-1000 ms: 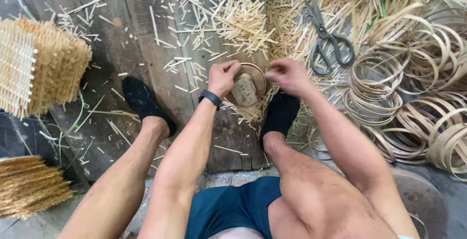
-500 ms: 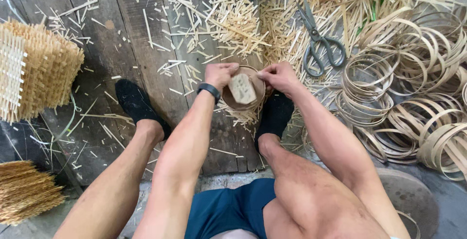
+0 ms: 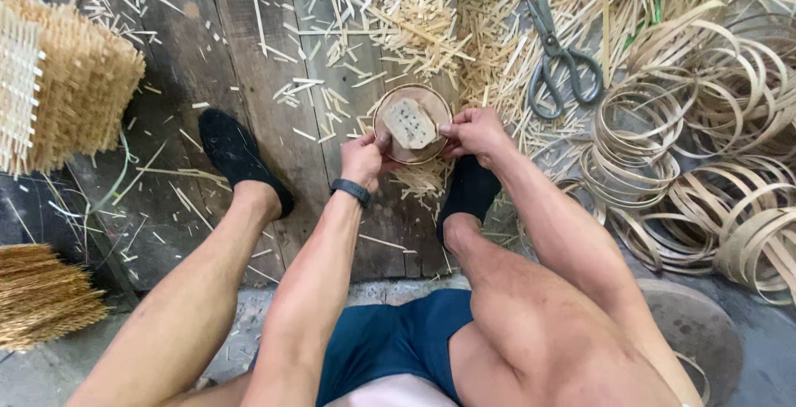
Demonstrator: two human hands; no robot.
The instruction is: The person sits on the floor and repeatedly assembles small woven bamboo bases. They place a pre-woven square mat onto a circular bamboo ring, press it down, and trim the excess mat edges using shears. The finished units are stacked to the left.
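So my left hand [image 3: 362,158] and right hand [image 3: 474,132] are clamped on either side of this small round bamboo hoop [image 3: 412,124], scissors [image 3: 557,63] lying just off to the right.

One head-worn view looks steeply down, close over the plank floor [image 3: 249,84]

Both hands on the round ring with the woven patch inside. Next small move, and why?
Probably press the woven patch down and square inside the round ring. The left hand and right hand grip the ring at opposite edges, thumbs near the rim, and the patch lies tilted with gaps around it, so it looks unseated.
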